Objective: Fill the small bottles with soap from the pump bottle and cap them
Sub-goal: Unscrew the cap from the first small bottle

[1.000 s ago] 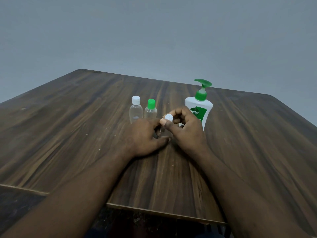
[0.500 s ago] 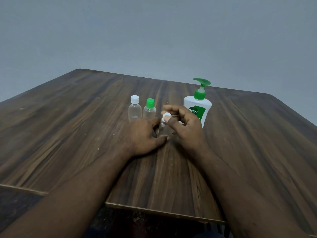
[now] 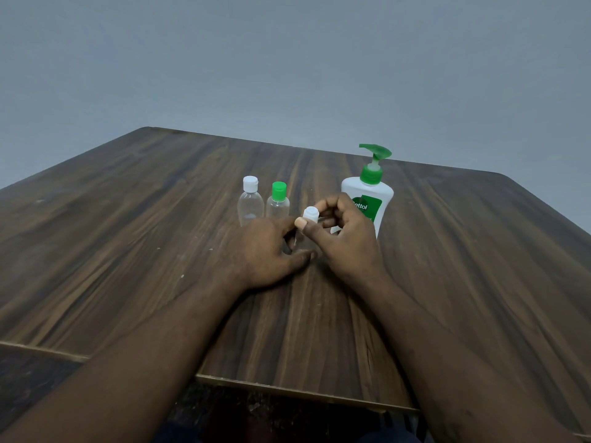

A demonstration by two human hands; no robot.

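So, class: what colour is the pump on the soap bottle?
The pump is green, clearest in the head view.

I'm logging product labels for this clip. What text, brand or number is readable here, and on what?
"ettol": on the green label of the pump bottle; the right hand covers the first letter.
Rest of that label: hidden or too blurred to read.
No text visible on the white-capped bottle or the green-capped bottle.

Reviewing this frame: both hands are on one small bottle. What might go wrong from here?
The right hand pinches the white cap by fingertips only; it may slip and roll across the table. The left hand holds the small bottle just in front of the white-capped bottle and green-capped bottle; a jerk might topple them.
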